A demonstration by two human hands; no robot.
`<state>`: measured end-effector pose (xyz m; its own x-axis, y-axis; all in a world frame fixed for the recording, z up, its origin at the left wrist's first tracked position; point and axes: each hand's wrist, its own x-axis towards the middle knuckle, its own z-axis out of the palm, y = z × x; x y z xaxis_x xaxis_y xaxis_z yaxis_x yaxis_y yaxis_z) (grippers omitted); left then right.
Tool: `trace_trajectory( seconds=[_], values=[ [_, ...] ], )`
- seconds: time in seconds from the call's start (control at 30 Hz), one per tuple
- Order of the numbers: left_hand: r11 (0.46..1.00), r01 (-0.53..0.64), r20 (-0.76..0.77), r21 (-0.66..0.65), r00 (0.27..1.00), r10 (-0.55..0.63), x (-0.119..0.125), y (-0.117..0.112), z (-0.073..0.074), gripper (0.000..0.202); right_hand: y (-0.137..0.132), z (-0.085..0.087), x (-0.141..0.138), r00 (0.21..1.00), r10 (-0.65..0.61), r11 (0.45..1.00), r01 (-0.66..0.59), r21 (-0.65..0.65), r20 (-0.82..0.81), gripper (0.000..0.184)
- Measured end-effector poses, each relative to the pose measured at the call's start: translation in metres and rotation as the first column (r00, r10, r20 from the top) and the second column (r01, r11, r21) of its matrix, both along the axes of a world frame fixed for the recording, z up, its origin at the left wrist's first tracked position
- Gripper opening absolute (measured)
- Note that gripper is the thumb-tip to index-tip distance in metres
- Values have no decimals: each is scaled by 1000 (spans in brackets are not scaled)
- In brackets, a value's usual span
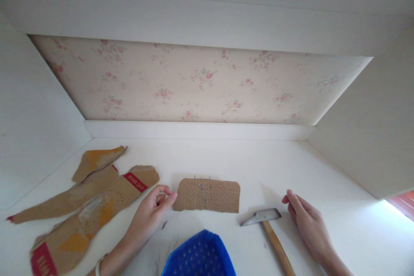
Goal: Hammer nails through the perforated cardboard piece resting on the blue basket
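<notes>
A small brown cardboard piece (207, 195) full of punched holes lies flat on the white surface, with several nails standing along its far edge. My left hand (152, 212) rests just left of it, fingers curled in a pinch at its left edge; what they pinch is too small to make out. My right hand (305, 220) lies on the surface with fingers together and stretched out, holding nothing, just right of the metal head of a hammer (265, 224) with a wooden handle.
Torn cardboard scraps (87, 200) with red and yellow print lie at the left. A blue perforated plastic basket (199, 256) sits at the near edge. White side walls and a floral-papered back wall (200, 82) enclose the surface.
</notes>
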<state>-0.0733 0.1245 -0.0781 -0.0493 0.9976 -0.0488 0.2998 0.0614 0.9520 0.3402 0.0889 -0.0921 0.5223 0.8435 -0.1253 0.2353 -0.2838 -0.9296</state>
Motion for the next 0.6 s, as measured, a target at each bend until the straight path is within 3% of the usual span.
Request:
trace_trajectory(
  seconds=[0.17, 0.37, 0.43, 0.5, 0.6],
  values=[
    [996, 32, 157, -88, 987, -17, -1, -2, 9, 54, 2, 5, -1, 999, -33, 997, 35, 72, -25, 52],
    [995, 78, 107, -59, 992, -71, -2, -4, 9, 58, 1, 5, -1, 999, -42, 992, 46, 122, -30, 53],
    [995, 70, 150, -72, 987, -59, -4, -4, 20, 57, 1, 4, -1, 999, -38, 990, 42, 138, -33, 52],
    [996, 52, 233, -78, 972, -32, -8, -11, 39, 55, 0, 4, -1, 999, -31, 988, 36, 150, -36, 51],
    [1000, 9, 379, -29, 925, 3, -23, -46, 66, 47, 0, 4, -1, 999, -22, 988, 27, 152, -32, 50]
  ],
)
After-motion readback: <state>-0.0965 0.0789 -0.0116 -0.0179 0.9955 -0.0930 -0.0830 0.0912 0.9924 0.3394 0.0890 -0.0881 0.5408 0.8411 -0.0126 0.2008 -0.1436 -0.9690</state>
